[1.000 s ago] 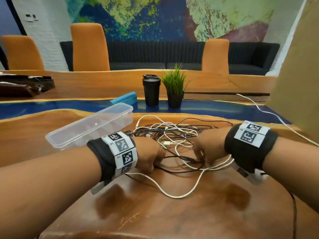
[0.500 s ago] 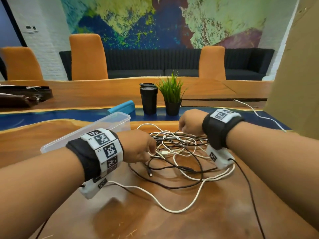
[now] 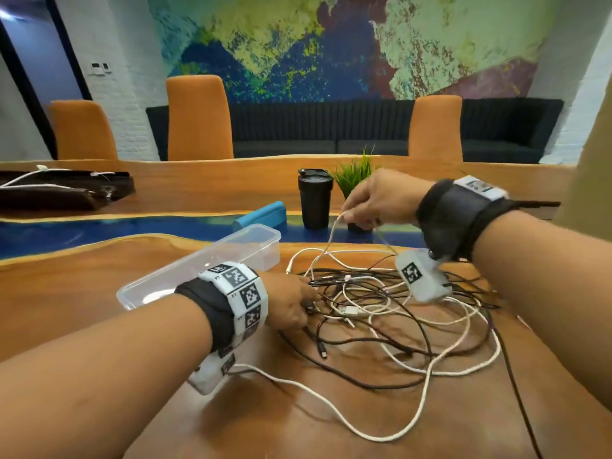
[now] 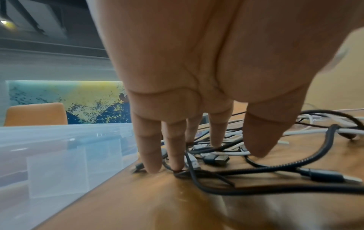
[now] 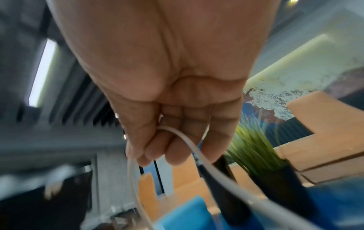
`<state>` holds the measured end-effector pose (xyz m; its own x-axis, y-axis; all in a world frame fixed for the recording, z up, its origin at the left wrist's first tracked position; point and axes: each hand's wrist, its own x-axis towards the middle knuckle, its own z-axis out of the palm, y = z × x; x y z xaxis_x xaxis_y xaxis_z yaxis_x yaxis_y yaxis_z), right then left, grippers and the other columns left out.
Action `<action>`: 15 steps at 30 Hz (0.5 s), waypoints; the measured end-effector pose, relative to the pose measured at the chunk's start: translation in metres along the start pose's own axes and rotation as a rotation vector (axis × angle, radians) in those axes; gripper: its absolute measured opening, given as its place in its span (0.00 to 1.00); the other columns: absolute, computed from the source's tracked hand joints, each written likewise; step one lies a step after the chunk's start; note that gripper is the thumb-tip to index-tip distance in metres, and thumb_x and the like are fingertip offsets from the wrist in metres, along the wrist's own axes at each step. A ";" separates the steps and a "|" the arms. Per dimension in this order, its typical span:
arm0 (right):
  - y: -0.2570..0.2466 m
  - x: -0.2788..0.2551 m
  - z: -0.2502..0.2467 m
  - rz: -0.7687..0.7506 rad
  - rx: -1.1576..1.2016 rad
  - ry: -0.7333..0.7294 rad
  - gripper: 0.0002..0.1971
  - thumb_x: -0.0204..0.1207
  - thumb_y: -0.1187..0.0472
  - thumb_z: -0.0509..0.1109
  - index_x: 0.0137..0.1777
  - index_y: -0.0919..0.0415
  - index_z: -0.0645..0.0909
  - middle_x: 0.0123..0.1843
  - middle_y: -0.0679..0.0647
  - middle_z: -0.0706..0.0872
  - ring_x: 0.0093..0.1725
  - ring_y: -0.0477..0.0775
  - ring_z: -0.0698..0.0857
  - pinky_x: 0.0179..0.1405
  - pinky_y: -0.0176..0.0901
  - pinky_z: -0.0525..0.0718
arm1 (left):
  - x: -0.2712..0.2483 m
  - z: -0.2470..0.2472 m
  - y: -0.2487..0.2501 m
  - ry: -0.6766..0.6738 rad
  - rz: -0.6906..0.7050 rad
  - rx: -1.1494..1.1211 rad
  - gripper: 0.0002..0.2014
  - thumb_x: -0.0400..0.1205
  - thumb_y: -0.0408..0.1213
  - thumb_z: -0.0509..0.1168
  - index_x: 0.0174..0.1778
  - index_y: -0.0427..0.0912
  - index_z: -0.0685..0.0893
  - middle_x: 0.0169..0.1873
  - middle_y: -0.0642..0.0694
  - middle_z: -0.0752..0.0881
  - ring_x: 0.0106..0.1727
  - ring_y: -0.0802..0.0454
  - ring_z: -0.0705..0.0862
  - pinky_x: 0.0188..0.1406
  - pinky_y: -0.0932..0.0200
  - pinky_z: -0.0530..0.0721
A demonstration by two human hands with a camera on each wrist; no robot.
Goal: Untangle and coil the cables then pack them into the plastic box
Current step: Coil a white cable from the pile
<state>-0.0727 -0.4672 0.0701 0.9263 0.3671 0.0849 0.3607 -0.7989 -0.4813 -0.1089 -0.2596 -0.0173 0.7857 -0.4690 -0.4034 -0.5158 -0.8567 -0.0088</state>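
Note:
A tangle of black and white cables (image 3: 390, 309) lies on the wooden table. My right hand (image 3: 371, 207) is raised above the far side of the pile and pinches a loop of white cable (image 5: 189, 144) that hangs down to the heap (image 3: 331, 240). My left hand (image 3: 291, 306) is down at the pile's left edge; its straight fingers (image 4: 151, 152) press black cables (image 4: 256, 169) onto the table. The clear plastic box (image 3: 205, 263) stands open and empty just left of the pile, also close in the left wrist view (image 4: 59, 155).
A black cup (image 3: 314, 200), a small potted plant (image 3: 357, 180) and a blue case (image 3: 261, 215) stand behind the pile. Dark bags (image 3: 59, 190) lie far left. Orange chairs (image 3: 198, 117) and a sofa stand beyond the table. A brown board (image 3: 592, 160) is at the right edge.
My right hand has lifted from the pile, up and away, drawing a white cable with it. My left hand has shifted forward onto the pile's left edge. The view has tilted up.

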 end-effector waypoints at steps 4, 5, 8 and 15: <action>-0.030 -0.025 -0.054 -0.038 0.320 0.237 0.08 0.81 0.59 0.71 0.50 0.64 0.88 0.30 0.51 0.79 0.27 0.46 0.74 0.28 0.41 0.74 | -0.002 -0.001 0.000 0.003 -0.015 -0.063 0.27 0.81 0.45 0.64 0.79 0.55 0.73 0.78 0.49 0.73 0.74 0.46 0.75 0.75 0.43 0.76; -0.034 -0.026 -0.061 -0.053 0.404 0.281 0.07 0.81 0.61 0.70 0.49 0.65 0.86 0.27 0.49 0.77 0.25 0.46 0.72 0.26 0.41 0.71 | -0.002 0.000 0.000 0.005 -0.017 -0.062 0.25 0.81 0.45 0.64 0.77 0.54 0.76 0.74 0.49 0.77 0.70 0.47 0.78 0.72 0.44 0.78; -0.040 -0.028 -0.077 -0.093 0.531 0.340 0.06 0.82 0.60 0.69 0.45 0.60 0.85 0.24 0.47 0.76 0.23 0.45 0.68 0.21 0.38 0.66 | -0.004 0.004 0.002 0.027 -0.038 -0.066 0.24 0.80 0.44 0.64 0.75 0.53 0.78 0.69 0.49 0.81 0.66 0.47 0.80 0.69 0.45 0.81; -0.052 -0.050 -0.111 -0.237 0.711 0.451 0.08 0.84 0.66 0.64 0.53 0.61 0.85 0.38 0.53 0.86 0.31 0.46 0.76 0.26 0.37 0.74 | -0.032 -0.033 0.008 0.265 -0.057 -0.205 0.23 0.84 0.50 0.64 0.76 0.55 0.74 0.57 0.50 0.86 0.58 0.50 0.84 0.58 0.56 0.81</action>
<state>-0.1253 -0.4967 0.1874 0.8442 0.1422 0.5168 0.5355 -0.1832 -0.8244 -0.1272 -0.2588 0.0255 0.8865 -0.4358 -0.1556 -0.4104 -0.8958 0.1708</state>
